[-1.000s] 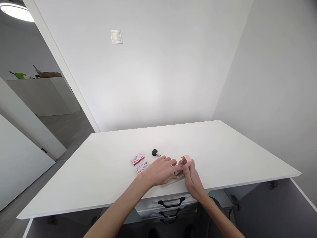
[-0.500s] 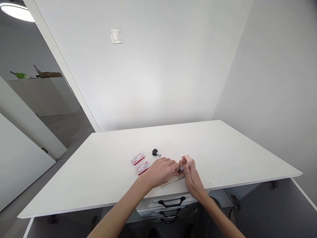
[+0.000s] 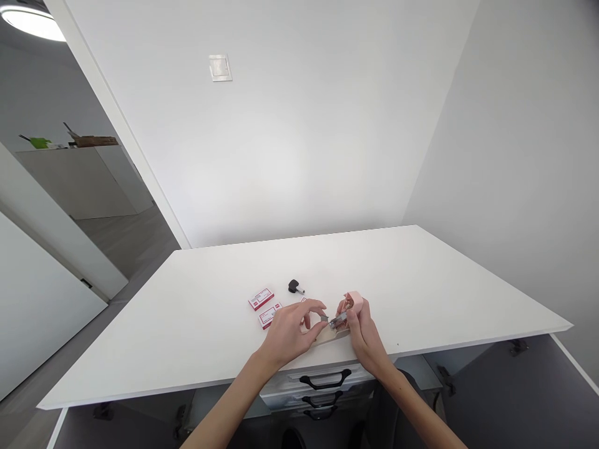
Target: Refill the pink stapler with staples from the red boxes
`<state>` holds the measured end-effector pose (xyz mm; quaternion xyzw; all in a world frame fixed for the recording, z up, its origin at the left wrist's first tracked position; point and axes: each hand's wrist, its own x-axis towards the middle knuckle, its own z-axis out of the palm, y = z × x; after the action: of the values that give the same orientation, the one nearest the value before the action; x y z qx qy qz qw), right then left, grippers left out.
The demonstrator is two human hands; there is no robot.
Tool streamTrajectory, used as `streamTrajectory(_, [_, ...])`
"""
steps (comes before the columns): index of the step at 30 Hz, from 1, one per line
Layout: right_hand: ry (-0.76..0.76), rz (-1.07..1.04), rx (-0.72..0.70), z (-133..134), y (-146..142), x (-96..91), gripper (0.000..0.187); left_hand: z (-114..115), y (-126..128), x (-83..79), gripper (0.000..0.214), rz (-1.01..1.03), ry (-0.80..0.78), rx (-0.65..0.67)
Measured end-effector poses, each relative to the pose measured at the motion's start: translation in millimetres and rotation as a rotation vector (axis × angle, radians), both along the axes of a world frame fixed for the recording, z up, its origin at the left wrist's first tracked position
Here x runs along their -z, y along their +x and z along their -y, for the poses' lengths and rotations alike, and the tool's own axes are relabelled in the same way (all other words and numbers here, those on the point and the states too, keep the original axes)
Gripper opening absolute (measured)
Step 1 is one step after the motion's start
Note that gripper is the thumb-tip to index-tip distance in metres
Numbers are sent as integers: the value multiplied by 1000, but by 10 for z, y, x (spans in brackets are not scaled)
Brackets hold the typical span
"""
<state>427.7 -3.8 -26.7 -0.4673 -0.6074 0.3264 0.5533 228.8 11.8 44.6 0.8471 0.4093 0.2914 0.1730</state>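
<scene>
My right hand (image 3: 366, 333) is wrapped round a pink stapler (image 3: 356, 302) near the front edge of the table. The stapler's metal channel (image 3: 337, 320) lies exposed and points toward my left hand. My left hand (image 3: 291, 327) is curled, thumb and forefinger pinching a small grey staple strip (image 3: 324, 318) just left of the channel's end. Under the hands shows a cream-coloured flat part (image 3: 326, 335), partly hidden; I cannot tell whether it joins the stapler. Two red-and-white small boxes (image 3: 261, 299) lie left of my left hand, the nearer one beside my knuckles.
A small black item with a silver tip (image 3: 294, 287) lies beyond my left hand on the white table (image 3: 402, 274). Drawers with black handles (image 3: 325, 379) sit below the front edge, with cabinet doors open on both sides. A wall stands behind the table.
My left hand has drawn back left from the stapler, uncovering its metal channel and the small grey strip in the fingertips. My right hand still holds the stapler in about the same place.
</scene>
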Motion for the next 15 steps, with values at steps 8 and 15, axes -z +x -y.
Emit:
streamTrajectory(8, [14,17,-14,-80,125,-15,35,132,-335,165,27,171,-49,-157])
streamTrajectory(15, [-4,452,59,-151,375,-253,40,201,-476,181,24,252,-123,-221])
